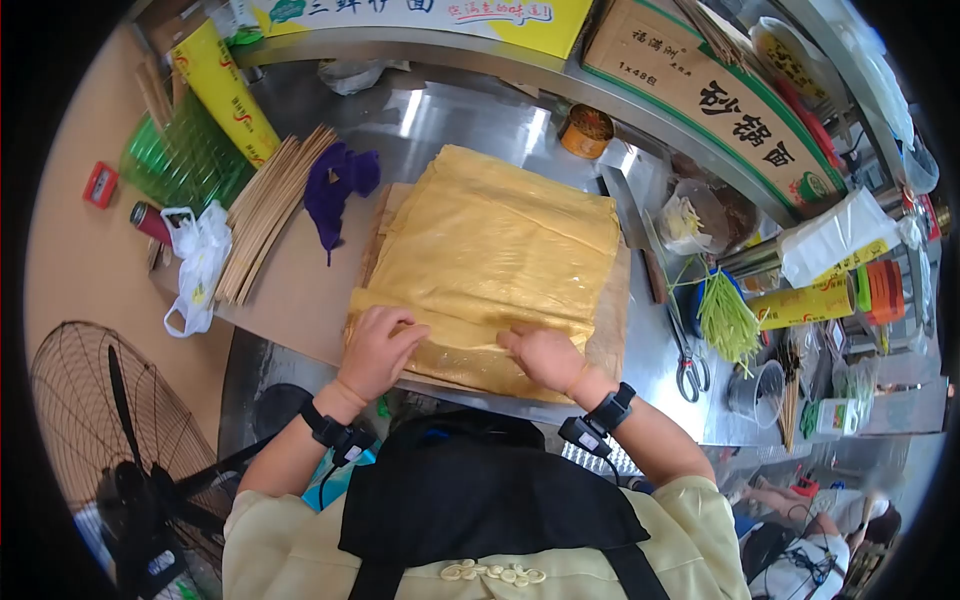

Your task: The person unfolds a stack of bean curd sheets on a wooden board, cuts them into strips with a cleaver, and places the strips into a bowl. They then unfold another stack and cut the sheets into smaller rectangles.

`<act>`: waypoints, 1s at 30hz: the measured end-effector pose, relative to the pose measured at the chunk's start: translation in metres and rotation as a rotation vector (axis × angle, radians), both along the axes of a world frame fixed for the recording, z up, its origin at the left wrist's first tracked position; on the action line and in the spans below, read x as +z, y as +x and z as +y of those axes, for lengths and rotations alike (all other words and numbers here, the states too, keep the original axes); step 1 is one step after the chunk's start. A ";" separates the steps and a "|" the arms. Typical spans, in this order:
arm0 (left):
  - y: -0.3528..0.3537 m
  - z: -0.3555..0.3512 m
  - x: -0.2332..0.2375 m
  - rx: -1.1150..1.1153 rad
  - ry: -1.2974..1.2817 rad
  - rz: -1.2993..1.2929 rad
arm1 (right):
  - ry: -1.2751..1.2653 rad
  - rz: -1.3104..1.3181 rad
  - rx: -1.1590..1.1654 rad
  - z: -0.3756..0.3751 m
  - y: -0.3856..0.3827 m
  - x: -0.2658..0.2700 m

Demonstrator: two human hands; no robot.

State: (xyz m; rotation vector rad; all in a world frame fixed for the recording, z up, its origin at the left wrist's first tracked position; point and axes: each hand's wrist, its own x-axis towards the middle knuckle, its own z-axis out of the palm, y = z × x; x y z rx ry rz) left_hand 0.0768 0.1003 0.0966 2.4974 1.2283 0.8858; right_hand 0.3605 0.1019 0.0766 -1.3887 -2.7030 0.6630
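Observation:
A stack of thin yellow tofu skin sheets (500, 240) lies on a wooden board (607, 340) in front of me. At the stack's front left, my left hand (380, 352) has its fingertips and thumb bent together on the top sheet. My right hand (545, 357) is closed at the front edge, pinching a raised fold of the same sheet. A strip of the sheet between my hands looks lifted and creased. How many layers my fingers grip is hidden.
A knife (637, 220) and scissors (690, 370) lie to the right, near cut greens (728, 318). Bamboo skewers (270, 215) and a purple cloth (335, 190) are at the left. An orange tin (587, 131) stands behind. A fan (125, 450) stands at lower left.

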 end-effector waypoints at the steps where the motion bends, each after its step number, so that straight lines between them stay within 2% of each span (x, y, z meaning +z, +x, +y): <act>1: 0.000 -0.012 -0.005 0.047 -0.112 -0.081 | -0.023 -0.007 -0.028 0.006 0.000 0.000; 3: 0.000 -0.031 -0.023 0.141 -0.331 -0.250 | -0.005 0.099 -0.060 0.012 0.002 -0.001; 4: 0.000 -0.036 -0.025 0.144 -0.766 -0.293 | 0.004 0.152 -0.076 0.014 0.001 0.000; 7: 0.024 -0.042 -0.046 0.140 -1.457 -1.080 | -0.108 0.163 0.067 0.008 -0.009 0.007; 11: 0.056 -0.029 -0.025 0.052 -1.721 -1.436 | -0.227 0.277 0.214 -0.012 -0.029 0.011; 13: 0.059 -0.034 -0.038 0.218 -1.599 -1.368 | -0.246 0.321 0.250 -0.007 -0.026 0.007; 16: 0.060 -0.045 -0.057 0.440 -1.431 -1.397 | -0.464 0.492 0.221 0.009 -0.003 0.022; 18: 0.060 -0.054 -0.059 0.429 -1.307 -1.338 | -0.301 0.473 -0.053 0.040 0.017 0.020; 20: 0.057 -0.062 -0.069 0.460 -1.183 -1.277 | 0.295 0.384 -0.056 0.092 0.047 -0.023; 22: 0.060 -0.068 -0.059 0.493 -1.049 -1.331 | 0.274 0.123 -0.265 0.123 0.061 -0.021; 25: 0.057 -0.075 -0.056 0.506 -0.941 -1.376 | 0.406 0.008 -0.399 0.161 0.068 -0.052; 27: 0.057 -0.080 -0.031 0.523 -0.914 -1.374 | 0.275 -0.077 -0.446 0.174 0.066 -0.056; 29: 0.042 -0.089 -0.027 0.505 -0.877 -1.327 | 0.156 -0.204 -0.455 0.185 0.066 -0.051; 30: 0.035 -0.095 -0.022 0.514 -0.863 -1.328 | 0.195 -0.177 -0.499 0.194 0.070 -0.059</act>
